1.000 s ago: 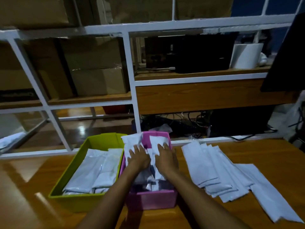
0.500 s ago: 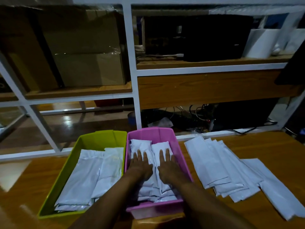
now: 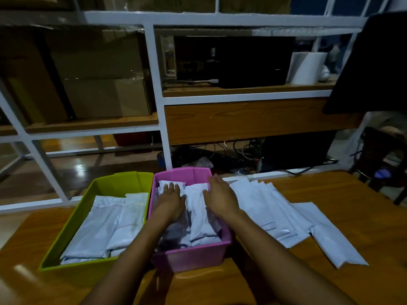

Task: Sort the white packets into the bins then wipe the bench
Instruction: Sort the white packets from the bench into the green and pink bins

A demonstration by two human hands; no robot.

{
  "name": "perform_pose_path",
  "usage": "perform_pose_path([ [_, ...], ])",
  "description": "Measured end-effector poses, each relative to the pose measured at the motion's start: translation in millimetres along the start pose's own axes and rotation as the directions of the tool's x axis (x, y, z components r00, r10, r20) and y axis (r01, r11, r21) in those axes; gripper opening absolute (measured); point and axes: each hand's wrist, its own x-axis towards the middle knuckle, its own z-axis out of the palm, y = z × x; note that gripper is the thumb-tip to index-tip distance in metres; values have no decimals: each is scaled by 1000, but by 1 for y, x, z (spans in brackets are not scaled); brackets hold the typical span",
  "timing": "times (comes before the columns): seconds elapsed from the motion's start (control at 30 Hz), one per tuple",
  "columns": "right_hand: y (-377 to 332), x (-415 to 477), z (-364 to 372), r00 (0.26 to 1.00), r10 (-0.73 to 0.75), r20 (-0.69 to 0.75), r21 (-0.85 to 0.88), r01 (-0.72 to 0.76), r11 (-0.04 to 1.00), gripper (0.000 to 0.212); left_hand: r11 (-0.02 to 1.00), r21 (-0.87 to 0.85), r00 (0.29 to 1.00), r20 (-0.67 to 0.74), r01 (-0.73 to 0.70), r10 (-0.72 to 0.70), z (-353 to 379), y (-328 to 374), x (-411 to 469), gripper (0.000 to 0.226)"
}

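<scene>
Two open bins stand side by side and touching on the wooden worktop: a green bin on the left and a pink bin on the right. Both hold white packets lying lengthwise, near to far.

The left hand lies palm down on the left side of the pink bin's packets. Its fingers are straight and close together, pressing flat and gripping nothing. The right hand is over the right rim of the same bin, palm down, with fingers straight and loosely spread and the tips reaching toward the far right corner. It holds nothing; I cannot tell whether it touches the packets or the rim.

The green bin's packets fill its near part. Just right of the pink bin, loose packets lie fanned and overlapping on the worktop, with one more packet at the near right end.

Beyond the worktop stands a white shelf frame. It has cardboard boxes on the left, dark equipment and a white roll on the right, and tangled cables below.
</scene>
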Motion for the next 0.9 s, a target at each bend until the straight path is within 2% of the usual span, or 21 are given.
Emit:
perform_pose_path([
  [0.13,24,-53,-45,988,1,-157,54,8,998,50,982,-152,975,-208,-114,81,-3,46,-51,57],
  [0.3,80,-125,-85,968,-23,-249,51,37,998,51,906,-301,911,-374,-297,175,13,117,-115,65],
  [0.43,124,-172,-108,964,12,-266,57,4,998,51,848,-359,887,-393,-390,242,42,169,-153,62],
  [0.6,168,-205,-127,948,56,-314,38,-46,998,50,827,-370,885,-363,-424,292,77,213,-167,60],
  [0.9,256,-176,-130,926,226,-303,59,-218,974,50,854,-383,915,-335,-352,226,107,241,-107,52],
])
